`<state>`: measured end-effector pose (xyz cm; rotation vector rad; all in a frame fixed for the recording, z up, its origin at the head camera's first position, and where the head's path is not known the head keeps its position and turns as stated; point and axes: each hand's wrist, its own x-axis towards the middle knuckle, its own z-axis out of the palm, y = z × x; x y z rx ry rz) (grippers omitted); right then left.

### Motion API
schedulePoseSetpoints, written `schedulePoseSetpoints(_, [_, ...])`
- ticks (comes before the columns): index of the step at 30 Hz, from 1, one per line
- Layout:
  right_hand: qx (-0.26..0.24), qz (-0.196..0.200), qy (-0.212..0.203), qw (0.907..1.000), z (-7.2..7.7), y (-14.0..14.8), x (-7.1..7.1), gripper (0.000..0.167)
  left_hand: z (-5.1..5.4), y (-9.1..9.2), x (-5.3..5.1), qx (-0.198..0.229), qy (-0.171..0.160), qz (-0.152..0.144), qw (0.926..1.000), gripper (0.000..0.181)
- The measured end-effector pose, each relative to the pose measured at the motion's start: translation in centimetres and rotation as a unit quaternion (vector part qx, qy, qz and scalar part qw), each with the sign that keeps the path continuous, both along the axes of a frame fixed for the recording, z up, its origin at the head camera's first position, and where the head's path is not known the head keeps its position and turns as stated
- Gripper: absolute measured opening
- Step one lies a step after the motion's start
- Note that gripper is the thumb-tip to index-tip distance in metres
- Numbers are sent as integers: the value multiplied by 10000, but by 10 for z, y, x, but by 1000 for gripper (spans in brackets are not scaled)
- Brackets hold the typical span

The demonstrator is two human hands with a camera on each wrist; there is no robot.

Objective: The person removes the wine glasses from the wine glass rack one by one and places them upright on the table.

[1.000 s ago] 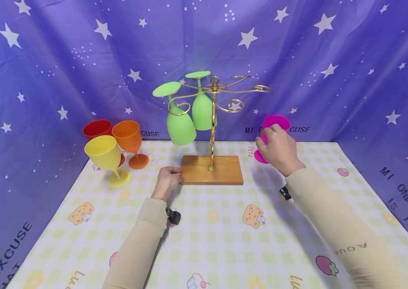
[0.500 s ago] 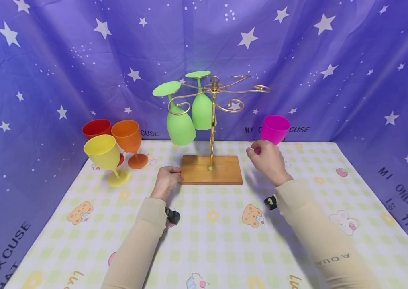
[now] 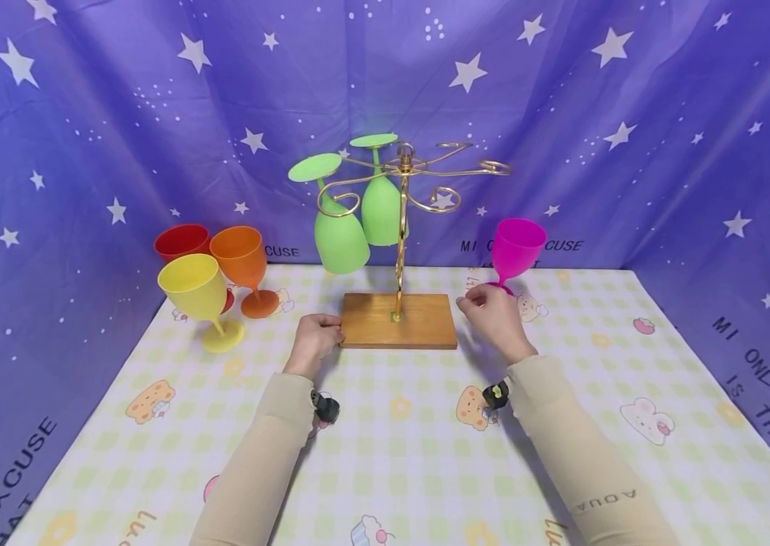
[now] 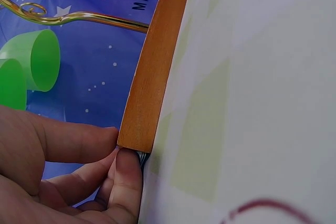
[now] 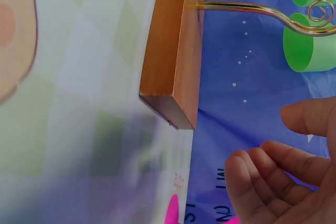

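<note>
A brass wine glass rack with a wooden base (image 3: 422,322) stands mid-table. Two light green goblets (image 3: 342,243) hang upside down from its left arms. My left hand (image 3: 313,343) holds the base's left end; in the left wrist view the thumb (image 4: 86,141) lies at its upper edge and curled fingers sit against the end. My right hand (image 3: 499,322) hovers just off the base's right end, its fingers loosely bent, thumb apart, holding nothing in the right wrist view. Behind it an upright magenta goblet (image 3: 518,244) has its foot partly hidden.
Upright yellow (image 3: 197,288), orange (image 3: 240,254) and red goblets (image 3: 180,239) are grouped at the back left. Several bare curled arms (image 3: 480,170) of the rack reach right. A starry blue curtain (image 3: 385,68) surrounds the checked tablecloth (image 3: 385,470).
My right hand has come away from the magenta goblet, moving left and nearer to me, toward the base's right end. The goblet stays in place. My left hand has not moved.
</note>
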<state>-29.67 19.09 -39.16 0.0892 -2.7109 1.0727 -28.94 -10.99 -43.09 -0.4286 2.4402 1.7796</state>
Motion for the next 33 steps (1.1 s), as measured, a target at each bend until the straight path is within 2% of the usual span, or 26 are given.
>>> schedulePoseSetpoints(11, [-534, -74, -822, 9952, -12, 1, 2, 26, 0, 1, 0, 26, 10, 7, 10000, 24])
schedulePoseSetpoints(18, [-516, -271, -1410, 9883, -15, -2, 3, 31, -1, 1, -1, 31, 60, 10, 10000, 23])
schedulePoseSetpoints(24, [-817, -272, -1648, 9826, -17, -6, 5, 32, 0, 2, 0, 19, 43, 4, 10000, 24])
schedulePoseSetpoints(33, [-1195, -249, -1689, 9780, -26, -9, 4, 29, 0, -1, 2, -2, 80, -6, 10000, 26])
